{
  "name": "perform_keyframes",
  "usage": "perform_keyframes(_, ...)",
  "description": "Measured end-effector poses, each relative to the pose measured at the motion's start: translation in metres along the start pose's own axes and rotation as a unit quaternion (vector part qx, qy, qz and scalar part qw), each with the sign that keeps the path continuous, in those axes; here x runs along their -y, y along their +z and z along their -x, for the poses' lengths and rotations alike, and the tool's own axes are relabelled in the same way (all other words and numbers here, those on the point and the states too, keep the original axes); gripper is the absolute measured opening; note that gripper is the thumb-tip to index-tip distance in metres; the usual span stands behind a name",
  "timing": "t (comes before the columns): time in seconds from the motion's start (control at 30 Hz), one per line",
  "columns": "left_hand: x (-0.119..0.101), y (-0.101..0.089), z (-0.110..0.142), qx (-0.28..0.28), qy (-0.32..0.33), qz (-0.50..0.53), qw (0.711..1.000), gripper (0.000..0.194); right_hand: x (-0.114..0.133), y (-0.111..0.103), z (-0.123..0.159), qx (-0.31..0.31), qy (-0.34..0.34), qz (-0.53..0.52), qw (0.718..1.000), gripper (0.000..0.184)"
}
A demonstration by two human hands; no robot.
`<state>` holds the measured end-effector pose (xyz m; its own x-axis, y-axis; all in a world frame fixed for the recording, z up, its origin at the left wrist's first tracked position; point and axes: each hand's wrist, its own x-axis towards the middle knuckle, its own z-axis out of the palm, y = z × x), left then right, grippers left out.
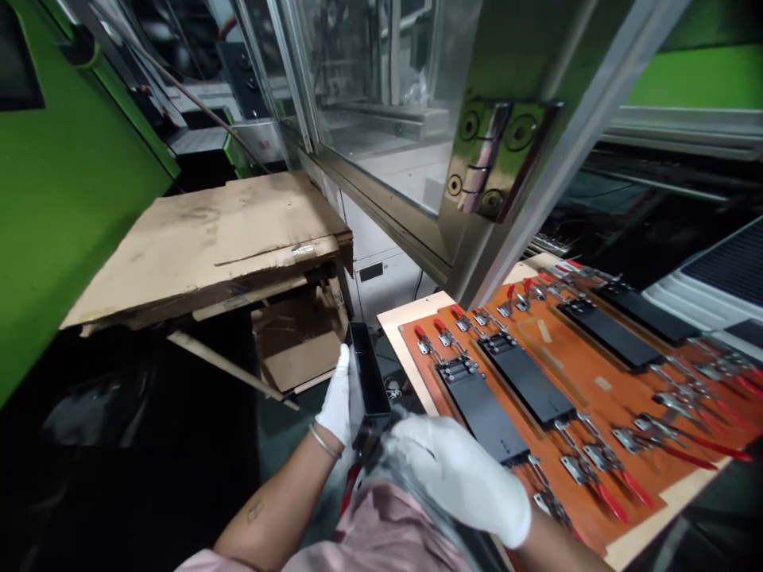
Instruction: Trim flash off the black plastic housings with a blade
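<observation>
My left hand, in a white glove, is closed round the side of a long black open-topped plastic housing, held tilted in front of my body. My right hand, also gloved in white, is curled at the near end of the housing. Its fingertips are smeared by motion, and what they hold is hidden. A dark grey strip, blurred, runs beneath the right hand. Something red shows under the housing, too little of it to name.
To the right lies an orange fixture board with red-handled toggle clamps and several black panels. A cardboard-topped table stands at left, above a cardboard box. A metal-framed glass door is ahead, beside green machinery.
</observation>
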<state>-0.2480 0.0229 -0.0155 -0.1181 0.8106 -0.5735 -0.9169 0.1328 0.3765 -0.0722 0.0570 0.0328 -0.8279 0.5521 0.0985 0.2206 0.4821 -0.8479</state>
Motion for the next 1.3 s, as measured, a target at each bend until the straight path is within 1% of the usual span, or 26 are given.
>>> perform_keyframes(0.07, 0.000, 0.000, 0.002, 0.013, -0.012, 0.009, 1.000, 0.056, -0.004, 0.003, -0.003, -0.094, 0.044, 0.032, 0.994, 0.029)
perform_keyframes(0.1, 0.001, 0.000, 0.002, 0.013, -0.012, 0.010, 1.000, 0.056, -0.006, 0.003, -0.004, -0.125, 0.066, 0.039, 0.989, 0.030)
perform_keyframes(0.13, 0.001, 0.000, 0.002, 0.011, -0.005, 0.014, 1.000, 0.054, -0.006, 0.003, -0.004, -0.127, 0.081, 0.037, 0.988, 0.031)
perform_keyframes(0.23, 0.000, -0.002, 0.001, -0.001, 0.052, 0.031, 0.998, 0.043, 0.003, 0.001, 0.000, -0.054, 0.092, 0.024, 0.994, 0.031)
perform_keyframes(0.3, -0.002, -0.005, -0.002, -0.013, 0.092, 0.036, 0.995, 0.042, 0.012, 0.003, 0.004, -0.030, 0.102, 0.029, 0.994, 0.031)
perform_keyframes(0.4, -0.007, -0.014, -0.007, -0.018, 0.100, 0.028, 0.994, 0.049, 0.017, 0.010, 0.007, -0.028, 0.114, 0.040, 0.992, 0.031)
perform_keyframes(0.47, -0.011, -0.020, -0.010, -0.014, 0.110, 0.027, 0.993, 0.047, 0.013, 0.017, 0.008, -0.042, 0.111, 0.030, 0.992, 0.030)
perform_keyframes(0.5, -0.013, -0.022, -0.011, -0.018, 0.120, 0.026, 0.992, 0.046, 0.010, 0.020, 0.008, -0.057, 0.108, 0.027, 0.992, 0.029)
perform_keyframes(0.57, -0.015, -0.024, -0.011, -0.044, 0.151, 0.027, 0.987, 0.045, 0.004, 0.024, 0.009, -0.075, 0.098, 0.016, 0.992, 0.028)
perform_keyframes(0.63, -0.016, -0.022, -0.009, -0.076, 0.174, 0.029, 0.981, 0.043, -0.001, 0.027, 0.011, -0.069, 0.096, -0.005, 0.993, 0.029)
perform_keyframes(0.7, -0.016, -0.017, -0.007, -0.093, 0.179, 0.036, 0.979, 0.040, -0.005, 0.029, 0.014, -0.064, 0.097, -0.020, 0.993, 0.031)
perform_keyframes(0.73, -0.015, -0.015, -0.006, -0.098, 0.188, 0.041, 0.976, 0.039, -0.008, 0.030, 0.016, -0.077, 0.094, -0.012, 0.992, 0.031)
perform_keyframes(0.83, -0.015, -0.008, -0.003, -0.113, 0.237, 0.052, 0.963, 0.036, -0.014, 0.035, 0.021, -0.157, 0.084, 0.042, 0.983, 0.026)
perform_keyframes(0.9, -0.015, -0.005, -0.002, -0.111, 0.246, 0.057, 0.961, 0.035, -0.016, 0.037, 0.024, -0.169, 0.084, 0.057, 0.980, 0.024)
perform_keyframes(1.0, -0.016, 0.001, 0.003, -0.086, 0.219, 0.065, 0.970, 0.040, -0.017, 0.039, 0.028, -0.182, 0.093, 0.060, 0.977, 0.028)
perform_keyframes(1.07, -0.016, 0.006, 0.006, -0.082, 0.230, 0.069, 0.967, 0.042, -0.018, 0.041, 0.031, -0.193, 0.075, 0.064, 0.976, 0.027)
perform_keyframes(1.1, -0.015, 0.009, 0.007, -0.089, 0.237, 0.072, 0.965, 0.042, -0.019, 0.042, 0.032, -0.189, 0.061, 0.067, 0.978, 0.026)
perform_keyframes(1.2, -0.015, 0.016, 0.010, -0.120, 0.249, 0.084, 0.957, 0.042, -0.025, 0.046, 0.037, -0.145, 0.037, 0.069, 0.986, 0.026)
perform_keyframes(1.3, -0.016, 0.020, 0.010, -0.109, 0.265, 0.099, 0.953, 0.039, -0.031, 0.046, 0.041, -0.138, 0.035, 0.073, 0.987, 0.023)
